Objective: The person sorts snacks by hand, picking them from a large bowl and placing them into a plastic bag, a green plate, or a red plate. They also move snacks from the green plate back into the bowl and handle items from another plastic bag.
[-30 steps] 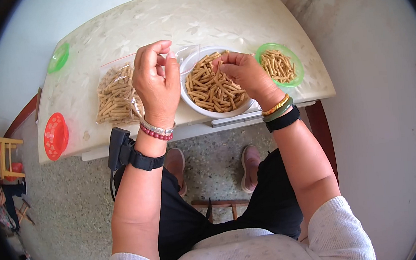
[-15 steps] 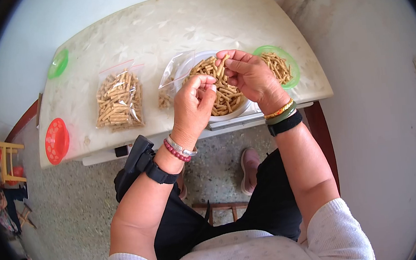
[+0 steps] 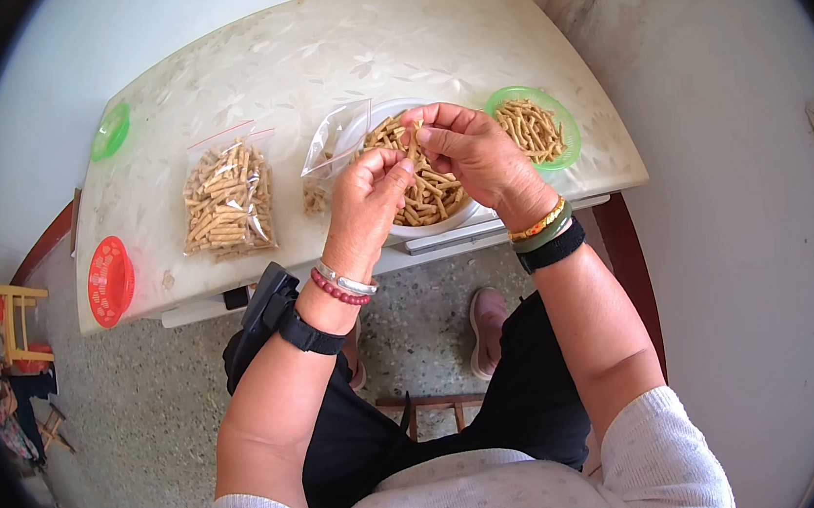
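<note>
Above a white bowl (image 3: 470, 215) heaped with tan, finger-length sticks (image 3: 433, 200), my two hands meet at one small tan stick (image 3: 413, 139). My right hand (image 3: 471, 150) pinches its upper end between thumb and fingers. Lower down, the closed fingertips of my left hand (image 3: 367, 197) are at the stick's other end; whether they grip it is hard to see. Left of the bowl, partly behind my left hand, a clear zip bag (image 3: 337, 141) stands with its mouth open and some sticks low inside. To the right sits a green basket (image 3: 570, 147) of similar sticks.
A full clear bag of sticks (image 3: 228, 198) lies on the pale table (image 3: 261, 62). At the table's left are a red basket (image 3: 112, 282) and a green dish (image 3: 111, 132). A wall (image 3: 727, 223) rises close on the right; a wooden chair (image 3: 16, 311) stands far left.
Both hands have shifted a little to the left over the bowl, and the pinched stick has come with them, now more upright. The bags and baskets stay in place.
</note>
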The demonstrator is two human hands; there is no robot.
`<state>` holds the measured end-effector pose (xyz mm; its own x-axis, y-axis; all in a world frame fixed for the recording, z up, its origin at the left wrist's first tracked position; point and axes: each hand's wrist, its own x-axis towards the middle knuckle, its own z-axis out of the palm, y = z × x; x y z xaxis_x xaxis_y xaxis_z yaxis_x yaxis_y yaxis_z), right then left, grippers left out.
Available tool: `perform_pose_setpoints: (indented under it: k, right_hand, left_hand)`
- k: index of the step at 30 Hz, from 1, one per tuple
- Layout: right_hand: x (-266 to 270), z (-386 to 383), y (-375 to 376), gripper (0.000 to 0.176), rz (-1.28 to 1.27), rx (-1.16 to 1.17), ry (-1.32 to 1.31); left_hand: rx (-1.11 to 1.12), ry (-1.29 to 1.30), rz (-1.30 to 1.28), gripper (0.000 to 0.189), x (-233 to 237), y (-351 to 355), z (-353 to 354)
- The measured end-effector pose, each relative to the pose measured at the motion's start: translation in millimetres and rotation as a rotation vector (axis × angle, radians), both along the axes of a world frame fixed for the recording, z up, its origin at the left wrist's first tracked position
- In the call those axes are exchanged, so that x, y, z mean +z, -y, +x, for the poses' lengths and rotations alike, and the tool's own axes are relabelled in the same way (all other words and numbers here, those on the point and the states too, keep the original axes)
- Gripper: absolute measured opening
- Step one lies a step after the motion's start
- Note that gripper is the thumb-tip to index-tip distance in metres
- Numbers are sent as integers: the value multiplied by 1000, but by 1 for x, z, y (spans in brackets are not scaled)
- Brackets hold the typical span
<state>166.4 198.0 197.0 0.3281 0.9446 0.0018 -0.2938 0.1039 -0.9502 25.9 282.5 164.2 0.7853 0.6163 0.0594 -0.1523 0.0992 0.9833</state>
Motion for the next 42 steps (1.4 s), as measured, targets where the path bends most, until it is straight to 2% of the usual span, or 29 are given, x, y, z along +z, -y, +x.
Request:
perform_pose_setpoints:
  k: [2,4,11,12,14,15,17,24,26,28,31,36,42]
  right_hand:
    - [2,-3,0,17,-27,-60,30]
    - [7,-5,3,17,-48,-44,73]
    - [0,-8,1,11,-53,-28,300]
    - [-2,-7,0,11,-54,-28,299]
    - [-3,-7,-2,11,-141,-224,817]
    - [-3,-9,-1,11,-141,-224,817]
    - [-2,-14,1,12,-69,-322,1049]
    - [0,-18,1,14,16,-296,1135]
    - [2,-21,2,16,39,-309,1031]
    - [1,-15,1,17,15,-295,1016]
    - [-1,-11,3,17,-6,-279,972]
    - [5,-14,7,14,-52,-246,893]
    - [3,-16,3,11,43,-209,702]
  left_hand:
    - [-1,-6,-22,14,0,-2,-1]
    - [-48,30,-172,13,-1,-4,-2]
    - [-68,22,-222,17,3,-2,-2]
    - [-24,14,-148,19,3,-2,-2]
    - [19,6,-75,22,5,-2,-3]
    - [60,24,-78,22,7,-3,-4]
    - [100,41,-81,23,11,-3,-5]
    - [79,58,-135,16,5,-9,-6]
    - [71,72,-154,14,4,-11,-6]
    - [25,183,-287,13,1,-13,-7]
    - [-4,220,-333,12,-1,-14,-7]
    - [-24,245,-392,12,-2,-14,-8]
    - [-109,187,-416,14,-7,-11,-6]
